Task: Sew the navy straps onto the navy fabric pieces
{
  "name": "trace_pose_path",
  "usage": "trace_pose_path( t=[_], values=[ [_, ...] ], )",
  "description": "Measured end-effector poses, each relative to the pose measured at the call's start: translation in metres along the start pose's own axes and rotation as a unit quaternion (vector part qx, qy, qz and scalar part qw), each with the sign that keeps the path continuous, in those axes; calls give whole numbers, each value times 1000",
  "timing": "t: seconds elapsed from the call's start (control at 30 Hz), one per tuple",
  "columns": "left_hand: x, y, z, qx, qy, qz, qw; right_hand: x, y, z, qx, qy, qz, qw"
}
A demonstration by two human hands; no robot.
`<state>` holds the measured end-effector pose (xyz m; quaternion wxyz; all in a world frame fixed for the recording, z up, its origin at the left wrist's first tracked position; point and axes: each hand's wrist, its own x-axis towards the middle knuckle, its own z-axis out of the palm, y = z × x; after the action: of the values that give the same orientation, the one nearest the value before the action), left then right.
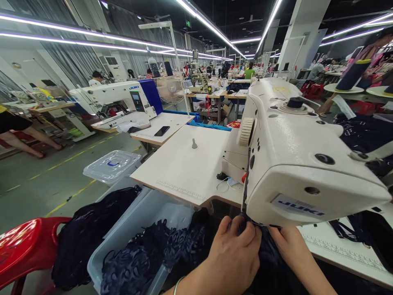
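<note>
Dark navy fabric (272,262) hangs below the head of a white JUKI sewing machine (301,164). My left hand (235,250) is closed on the fabric, its fingers bent, just left of the needle area. On the other side, my right hand (290,243) grips the same fabric, with its fingertips partly hidden under the machine head. The needle and presser foot are hidden by the machine head and my hands.
A clear plastic bin (101,246) of navy straps stands at lower left, near a red stool (24,246). Beyond the white tabletop (181,159), a phone (162,131) lies by a second JUKI machine (116,98). Another person's legs (27,139) show at far left.
</note>
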<state>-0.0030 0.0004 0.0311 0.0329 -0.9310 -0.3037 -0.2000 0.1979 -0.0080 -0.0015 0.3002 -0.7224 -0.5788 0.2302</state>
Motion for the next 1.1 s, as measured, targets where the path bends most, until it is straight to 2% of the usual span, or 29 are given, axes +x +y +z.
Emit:
trace_pose_path(
  t=[0.1,0.23,0.4,0.53,0.6,0.83,1.1],
  values=[
    [-1,3,-3,-33,-5,-8,999,-1,1,0,12,21,5,1000],
    [-2,6,-3,-13,4,-1,1000,-3,6,1,41,47,4,998],
    [-3,2,0,13,2,-6,1000,-13,10,4,96,25,17,995],
    [-6,0,3,22,35,60,997,-20,3,6,118,38,7,992],
    [-7,2,3,42,24,77,996,-20,0,6,115,46,10,992],
    [-9,9,1,88,-27,46,995,-13,0,5,42,73,20,996],
    [-7,9,8,96,-29,31,994,-8,-1,6,-6,60,26,998]
  ],
)
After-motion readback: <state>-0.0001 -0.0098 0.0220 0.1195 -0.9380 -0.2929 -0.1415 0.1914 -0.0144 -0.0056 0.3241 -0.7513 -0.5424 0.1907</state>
